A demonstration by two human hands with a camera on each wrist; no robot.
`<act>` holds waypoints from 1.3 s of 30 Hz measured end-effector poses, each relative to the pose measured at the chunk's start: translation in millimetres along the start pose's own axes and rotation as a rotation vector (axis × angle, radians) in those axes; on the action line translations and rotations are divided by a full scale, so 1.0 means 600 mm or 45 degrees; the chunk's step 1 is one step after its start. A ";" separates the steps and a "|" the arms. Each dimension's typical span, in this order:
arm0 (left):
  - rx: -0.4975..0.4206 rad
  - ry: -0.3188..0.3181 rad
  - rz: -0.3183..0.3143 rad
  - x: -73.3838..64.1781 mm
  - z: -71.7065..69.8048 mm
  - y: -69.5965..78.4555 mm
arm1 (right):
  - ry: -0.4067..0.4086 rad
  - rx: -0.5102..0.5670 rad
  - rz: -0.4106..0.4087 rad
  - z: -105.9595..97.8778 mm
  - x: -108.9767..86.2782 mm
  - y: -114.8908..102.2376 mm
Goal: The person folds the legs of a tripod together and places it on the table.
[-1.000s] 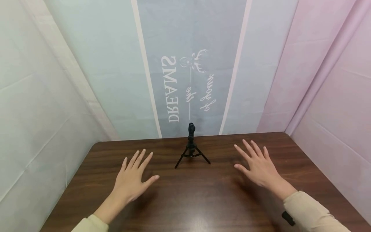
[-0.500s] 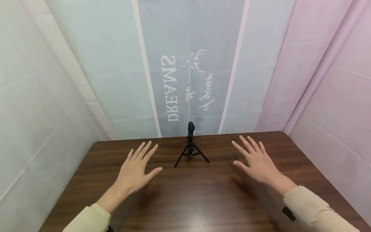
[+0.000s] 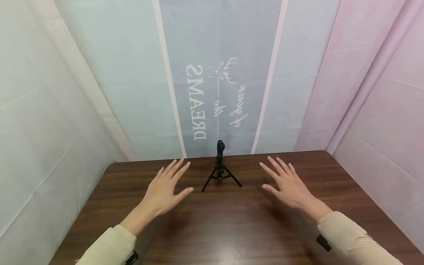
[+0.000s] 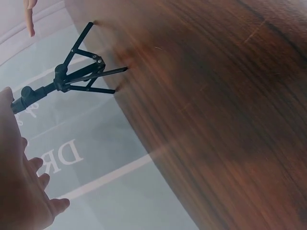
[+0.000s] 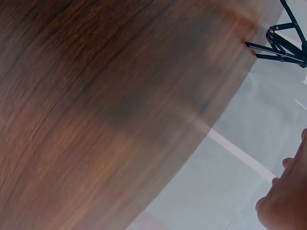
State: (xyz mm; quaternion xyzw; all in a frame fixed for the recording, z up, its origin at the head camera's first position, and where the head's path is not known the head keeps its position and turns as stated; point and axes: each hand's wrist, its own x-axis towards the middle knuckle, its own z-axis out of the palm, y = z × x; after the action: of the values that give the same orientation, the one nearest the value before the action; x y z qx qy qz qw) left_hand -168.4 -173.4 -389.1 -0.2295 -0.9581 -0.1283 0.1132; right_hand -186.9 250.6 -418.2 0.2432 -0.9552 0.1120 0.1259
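Observation:
A small black tripod (image 3: 219,167) stands upright on the dark wood table (image 3: 225,224), near its far edge. To its left my left hand (image 3: 162,191) hovers above the table, fingers spread and straight, holding nothing. My right hand (image 3: 288,186) hovers on the other side, its fingers likewise spread and with nothing in them. Both hands are apart from the tripod. In the left wrist view the tripod (image 4: 60,79) shows its splayed legs beyond the left hand (image 4: 19,177). At the right wrist view's upper corner only part of the tripod (image 5: 288,43) appears.
Behind the table hangs a grey-blue cloth backdrop (image 3: 218,48) with mirrored white lettering. Pale fabric walls (image 3: 46,121) close in the left and right sides. A small black device (image 3: 323,243) sits under the right sleeve, another black piece (image 3: 131,257) under the left.
My left hand has moved right and forward, closer to the tripod. The right hand has shifted slightly left and forward. The tripod stays standing on the table.

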 end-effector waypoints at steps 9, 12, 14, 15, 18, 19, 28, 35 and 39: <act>-0.078 -0.009 0.026 0.019 0.010 0.001 | -0.066 0.131 -0.043 0.014 0.019 -0.007; -0.120 0.000 0.074 0.026 0.015 0.001 | -0.076 0.207 -0.079 0.021 0.023 -0.010; -0.154 0.012 0.115 0.031 0.018 0.000 | -0.083 0.240 -0.101 0.025 0.025 -0.011; -0.171 0.018 0.132 0.034 0.019 0.000 | -0.088 0.255 -0.110 0.027 0.027 -0.011; -0.213 0.039 0.164 0.043 0.023 -0.001 | -0.115 0.281 -0.121 0.030 0.031 -0.012; -0.226 0.037 0.162 0.046 0.024 -0.001 | -0.128 0.292 -0.117 0.031 0.033 -0.012; -0.326 0.005 0.153 0.065 0.031 0.006 | -0.189 0.338 -0.104 0.044 0.053 -0.008; -0.394 0.003 0.154 0.079 0.034 0.013 | -0.202 0.426 -0.071 0.053 0.065 -0.011; -0.473 -0.011 0.144 0.088 0.034 0.018 | -0.208 0.467 -0.058 0.059 0.069 -0.014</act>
State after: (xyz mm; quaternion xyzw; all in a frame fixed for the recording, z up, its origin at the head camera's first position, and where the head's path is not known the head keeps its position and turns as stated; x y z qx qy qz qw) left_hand -212.4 -136.2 -391.7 -0.3004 -0.9041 -0.2954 0.0716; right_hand -224.7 215.8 -437.9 0.2917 -0.9202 0.2612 0.0041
